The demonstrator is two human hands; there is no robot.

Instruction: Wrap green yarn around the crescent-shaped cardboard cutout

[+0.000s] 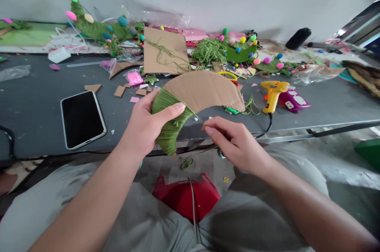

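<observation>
A crescent-shaped piece of cardboard [204,89] is held above the table's front edge. Green yarn [170,119] is wound tightly round its left part, while the right part shows bare brown cardboard. My left hand [145,123] grips the wound part, its thumb lying across the front near the last turns. From there a strand of yarn [196,114] runs taut to my right hand [230,137], which pinches it between thumb and fingers, a little apart from the cardboard's inner curve.
On the grey table [38,105] lie a phone [83,119], cardboard scraps [119,91], a yellow glue gun [274,93] with its cord and a purple packet [295,99]. Behind are a yarn heap [209,51], a cardboard sheet [164,48] and a yarn-wrapped crescent with pompoms [95,28]. Something red [187,198] is below.
</observation>
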